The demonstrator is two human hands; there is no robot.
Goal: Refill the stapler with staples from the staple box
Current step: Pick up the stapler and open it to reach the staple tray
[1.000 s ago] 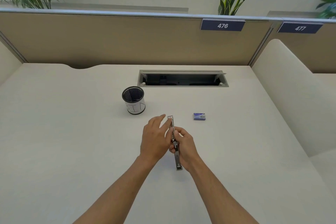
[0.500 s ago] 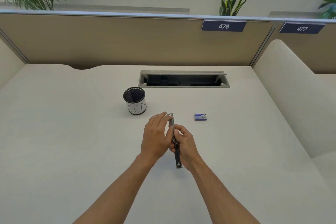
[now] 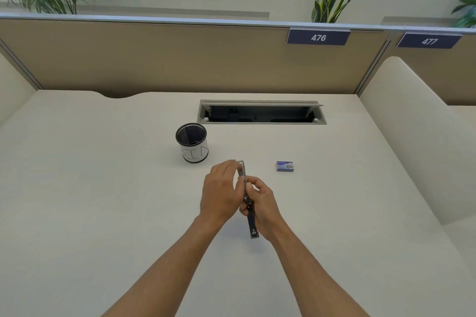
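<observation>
Both hands, left point(image 3: 222, 192) and right point(image 3: 261, 201), grip stapler point(image 3: 250, 216) mid-desk point(image 3: 103, 201); staple box point(image 3: 285, 166) apart, right.

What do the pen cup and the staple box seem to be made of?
The pen cup looks like black metal mesh: a fine grid shows inside it, and white paper seems wrapped around its lower part. The staple box appears to be printed cardboard, blue and matte with sharp folded edges.

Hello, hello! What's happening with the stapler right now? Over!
Left hand and right hand both gripping the stapler. Staple box untouched on the desk, closed. Nothing in the way.
</observation>
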